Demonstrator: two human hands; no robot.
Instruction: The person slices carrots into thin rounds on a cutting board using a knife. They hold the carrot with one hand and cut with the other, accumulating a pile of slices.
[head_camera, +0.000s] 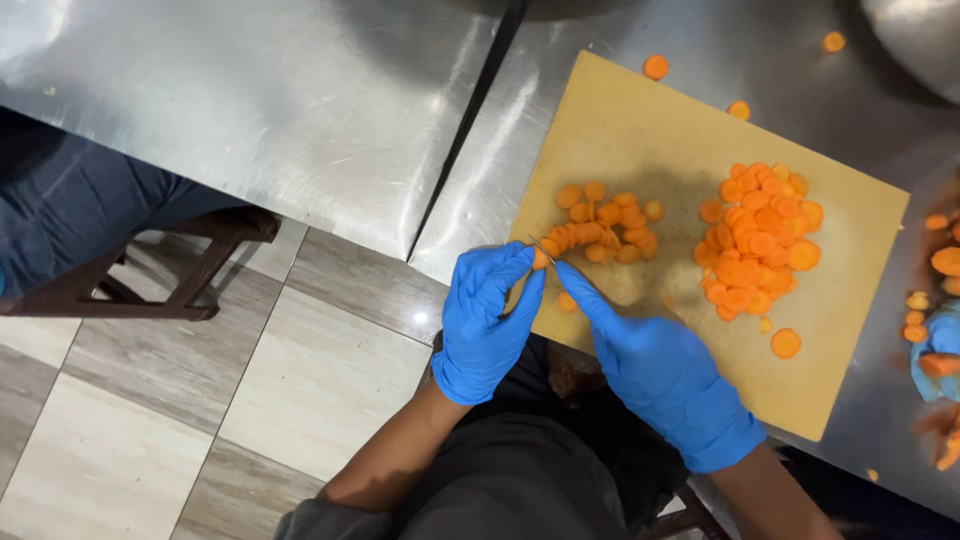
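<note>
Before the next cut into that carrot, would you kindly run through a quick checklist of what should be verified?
1. Left hand steadies the carrot end: ok.
2. Right hand guiding the knife: ok; blade mostly hidden.
3. Left fingertips away from the edge: cannot tell.
4. Cutting board flat on the steel table: ok.
5. Sliced pile apart from the cutting spot: ok.
6. Stray slices off the board: not ok.
</note>
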